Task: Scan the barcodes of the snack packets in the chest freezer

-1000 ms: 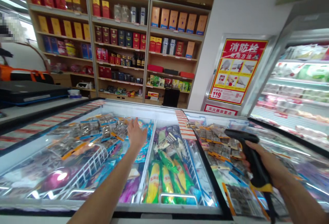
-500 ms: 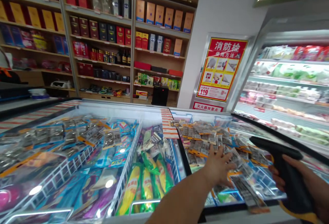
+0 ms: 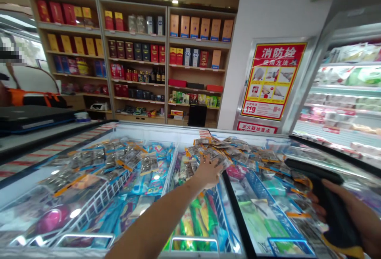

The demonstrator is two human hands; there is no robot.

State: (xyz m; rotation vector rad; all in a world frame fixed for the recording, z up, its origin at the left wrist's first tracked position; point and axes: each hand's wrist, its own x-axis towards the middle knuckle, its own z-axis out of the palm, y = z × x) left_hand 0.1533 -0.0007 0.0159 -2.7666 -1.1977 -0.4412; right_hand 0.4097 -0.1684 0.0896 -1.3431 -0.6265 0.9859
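My left hand [image 3: 209, 171] lies with fingers spread on a heap of small clear packets [image 3: 212, 154] with orange and blue edges. The heap straddles the black rail [image 3: 238, 211] between two freezer sections. Under my left forearm are long yellow and green packages [image 3: 190, 223] in a white wire basket [image 3: 169, 171]. My right hand [image 3: 358, 207] is wrapped round the handle of a black and yellow barcode scanner [image 3: 336, 211], held above the right freezer section. More of the small packets [image 3: 309, 227] lie beneath the scanner.
A blue basket [image 3: 262, 189] of bagged goods is in the right section. At left, similar packets [image 3: 101, 154] lie over white baskets. Shelves of boxes [image 3: 133, 48], a fire-hydrant poster [image 3: 274, 82] and a lit cooler [image 3: 354, 100] stand behind. Partly visible at far left is a person [image 3: 4, 92].
My left hand has moved left, and packets from the right section now lie across the rail. The blue basket's contents are uncovered. The view has turned left; my right hand keeps the scanner.
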